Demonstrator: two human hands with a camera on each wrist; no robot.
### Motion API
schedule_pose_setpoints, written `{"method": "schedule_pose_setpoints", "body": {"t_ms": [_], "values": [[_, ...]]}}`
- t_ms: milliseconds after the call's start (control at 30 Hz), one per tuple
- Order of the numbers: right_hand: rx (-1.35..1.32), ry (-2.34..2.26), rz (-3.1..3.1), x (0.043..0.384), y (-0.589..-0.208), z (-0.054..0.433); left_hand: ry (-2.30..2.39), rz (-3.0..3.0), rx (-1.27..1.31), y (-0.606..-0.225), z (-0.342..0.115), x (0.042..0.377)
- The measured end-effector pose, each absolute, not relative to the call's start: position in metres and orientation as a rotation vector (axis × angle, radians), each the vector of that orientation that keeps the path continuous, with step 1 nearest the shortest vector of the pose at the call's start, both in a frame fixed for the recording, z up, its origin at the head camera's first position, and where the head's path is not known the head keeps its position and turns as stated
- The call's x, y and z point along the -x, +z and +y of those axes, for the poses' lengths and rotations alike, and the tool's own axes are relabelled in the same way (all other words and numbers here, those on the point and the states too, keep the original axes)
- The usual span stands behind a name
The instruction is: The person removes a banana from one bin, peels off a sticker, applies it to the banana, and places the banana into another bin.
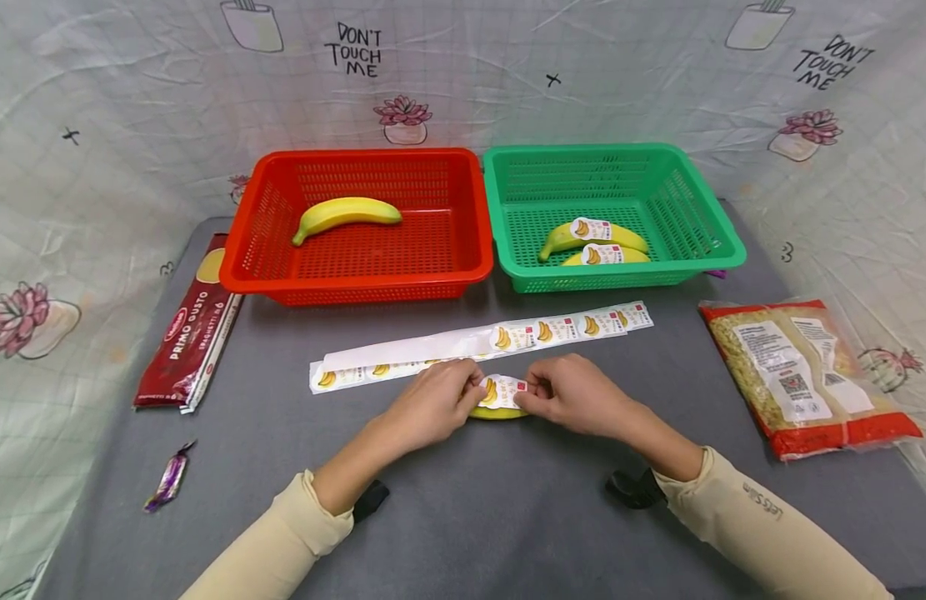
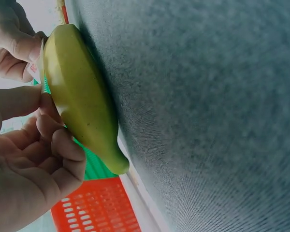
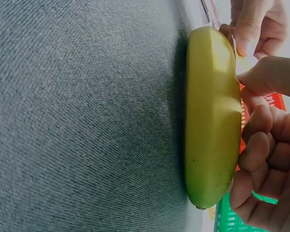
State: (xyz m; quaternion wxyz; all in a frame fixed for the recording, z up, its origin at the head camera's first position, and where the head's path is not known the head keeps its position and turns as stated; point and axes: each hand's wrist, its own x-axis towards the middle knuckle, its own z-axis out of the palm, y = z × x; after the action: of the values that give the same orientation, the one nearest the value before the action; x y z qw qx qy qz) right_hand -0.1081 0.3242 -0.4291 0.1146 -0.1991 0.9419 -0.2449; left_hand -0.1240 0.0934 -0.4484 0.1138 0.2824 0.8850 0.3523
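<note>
At lower centre of the head view, a person's left hand (image 1: 432,406) and right hand (image 1: 575,396) meet over a banana (image 1: 497,412) lying on the grey tabletop (image 1: 508,517). Each hand pinches one end of a white sticker (image 1: 502,390) printed with a banana picture and a small red mark, its text too small to read; the sticker lies across the top of the fruit between the two sets of fingertips. The left wrist view shows that hand's curled fingers (image 2: 63,145) against the banana's side, and the right wrist view shows the right hand's fingers (image 3: 261,145) curled along the fruit's far edge.

Just above the hands lie two strips of backing paper (image 1: 478,342) carrying more of the same stickers. At upper centre, a red basket (image 1: 473,208) holds one unlabelled banana (image 1: 346,213); touching it on the right, a green basket (image 1: 703,208) holds two stickered bananas (image 1: 593,243).

At left lies a dark red packet reading "PRIMO GUSTO" spaghetti (image 1: 191,337), with a purple wrapper (image 1: 170,477) below it. At right lies a noodle packet (image 1: 803,375) with white labels and a QR code. The backdrop cloth (image 1: 132,125) twice reads "DON'T TOUCH ME".
</note>
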Motion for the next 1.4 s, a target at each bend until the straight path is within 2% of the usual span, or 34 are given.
{"method": "schedule_pose_setpoints", "body": {"t_ms": [633, 967, 1400], "values": [[0.561, -0.775, 2.74, 0.112, -0.432, 0.327, 0.998, 2.695, -0.754, -0.454, 0.09, 0.12], [0.555, -0.782, 2.738, 0.112, -0.432, 0.326, 0.917, 2.672, -0.873, -0.454, 0.087, 0.115], [0.548, -0.801, 2.704, 0.11, -0.431, 0.329, 0.946, 2.611, -0.874, -0.457, 0.086, 0.123]]}}
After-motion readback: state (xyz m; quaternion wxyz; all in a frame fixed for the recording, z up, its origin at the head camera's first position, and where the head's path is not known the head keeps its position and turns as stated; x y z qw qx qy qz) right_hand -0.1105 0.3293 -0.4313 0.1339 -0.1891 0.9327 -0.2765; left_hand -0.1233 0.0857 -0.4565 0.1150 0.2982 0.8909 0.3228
